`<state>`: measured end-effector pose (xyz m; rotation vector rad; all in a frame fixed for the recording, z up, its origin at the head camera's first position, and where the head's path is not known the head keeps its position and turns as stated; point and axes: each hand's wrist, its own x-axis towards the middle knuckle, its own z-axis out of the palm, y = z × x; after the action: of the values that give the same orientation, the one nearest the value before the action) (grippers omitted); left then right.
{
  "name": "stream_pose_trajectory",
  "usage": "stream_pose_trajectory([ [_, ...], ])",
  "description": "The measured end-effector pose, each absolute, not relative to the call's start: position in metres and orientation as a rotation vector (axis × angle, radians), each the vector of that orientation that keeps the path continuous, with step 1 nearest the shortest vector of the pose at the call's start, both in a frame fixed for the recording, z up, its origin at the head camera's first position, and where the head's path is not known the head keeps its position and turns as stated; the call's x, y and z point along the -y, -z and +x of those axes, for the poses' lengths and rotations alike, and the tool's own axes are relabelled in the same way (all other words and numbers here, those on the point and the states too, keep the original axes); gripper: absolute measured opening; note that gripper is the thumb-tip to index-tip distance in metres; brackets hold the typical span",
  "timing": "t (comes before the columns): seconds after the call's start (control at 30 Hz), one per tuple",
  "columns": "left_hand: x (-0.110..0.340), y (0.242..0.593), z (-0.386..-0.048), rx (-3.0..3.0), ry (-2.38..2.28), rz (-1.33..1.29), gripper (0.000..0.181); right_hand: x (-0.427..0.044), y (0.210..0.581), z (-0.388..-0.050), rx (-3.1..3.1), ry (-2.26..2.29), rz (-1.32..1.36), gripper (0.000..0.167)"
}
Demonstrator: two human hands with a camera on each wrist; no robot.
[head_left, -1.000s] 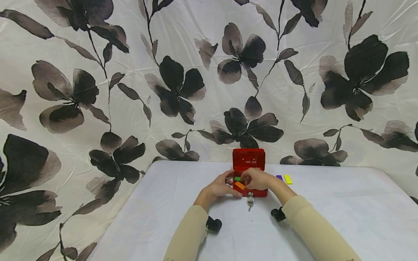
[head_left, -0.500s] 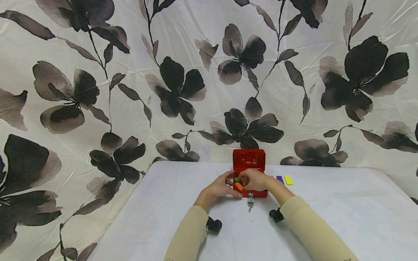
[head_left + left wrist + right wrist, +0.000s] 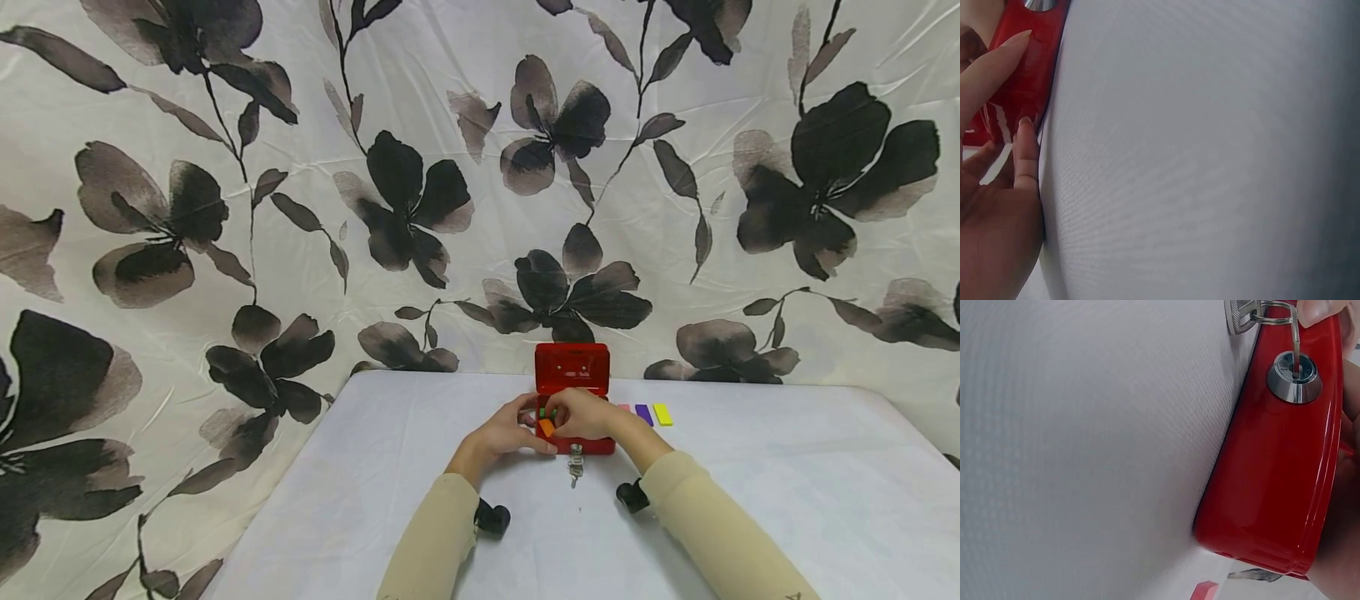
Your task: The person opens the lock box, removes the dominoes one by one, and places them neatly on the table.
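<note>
A red cash box (image 3: pixel 588 447) stands on the table with its lid (image 3: pixel 572 367) raised. My left hand (image 3: pixel 495 433) holds the box at its left front corner, thumb on the front wall and fingers along the side. Reaching over the rim, my right hand (image 3: pixel 588 414) pinches an orange block (image 3: pixel 547 427) inside the box. A green block (image 3: pixel 545 412) lies behind the orange one, partly covered by my fingers. In the right wrist view a key sits in the lock (image 3: pixel 1295 378) on the front wall, with a second key (image 3: pixel 1241 315) hanging from its ring.
To the right of the box lie a purple block (image 3: pixel 643 415) and a yellow block (image 3: pixel 662 414). A pink block (image 3: pixel 624 407) shows partly behind my right wrist. The white table (image 3: pixel 420 400) ends at a flower-patterned cloth (image 3: pixel 450 250) behind the box.
The orange block has turned and shifted slightly left in my right fingers. My right forearm has moved a little left, uncovering more of the purple and pink blocks. My left hand stays put.
</note>
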<state>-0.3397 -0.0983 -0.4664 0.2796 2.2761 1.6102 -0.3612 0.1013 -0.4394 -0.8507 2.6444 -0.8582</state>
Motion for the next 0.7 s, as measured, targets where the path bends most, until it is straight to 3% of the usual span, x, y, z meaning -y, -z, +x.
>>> stream_pose_trajectory([
  [0.27, 0.099, 0.466, -0.340, -2.272, -1.613, 0.273, 0.088, -0.097, 0.436, -0.358, -2.675, 0.829, -0.836, 0.021],
  [0.7, 0.098, 0.465, -0.339, -2.292, -1.591, 0.258, 0.090, -0.087, 0.432, -0.355, -2.753, 0.740, -0.767, 0.021],
])
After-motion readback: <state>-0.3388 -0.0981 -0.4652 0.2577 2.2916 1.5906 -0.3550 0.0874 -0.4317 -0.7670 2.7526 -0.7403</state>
